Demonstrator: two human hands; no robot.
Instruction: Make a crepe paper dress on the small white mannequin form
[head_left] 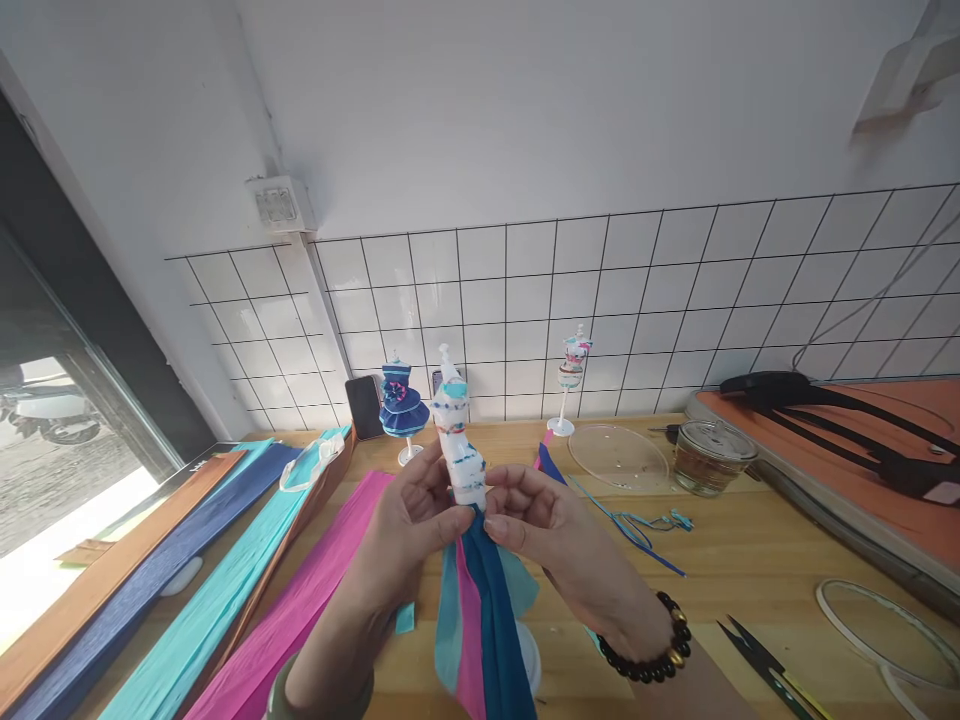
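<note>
A small white dress form (pixel 462 455) with blue-marked tape around its torso stands tilted slightly, held in front of me. Crepe paper strips (pixel 491 620) in teal, pink and dark blue hang from its lower edge. My left hand (pixel 420 505) is closed around the form's left side, its thumb pressed at the top of the strips. On the other side, my right hand (pixel 532 510) pinches the paper at the same lower edge. A round white base (pixel 528 655) shows partly behind the strips. The fingers behind the form are hidden.
Long crepe paper strips (pixel 225 590) cover the left of the table. Behind stand a blue-dressed mini form (pixel 403 400), a phone (pixel 364 408) and another taped form (pixel 571 375). To the right are a clear disc (pixel 619 455), a glass jar (pixel 712 460), cords (pixel 645 530) and scissors (pixel 765 655).
</note>
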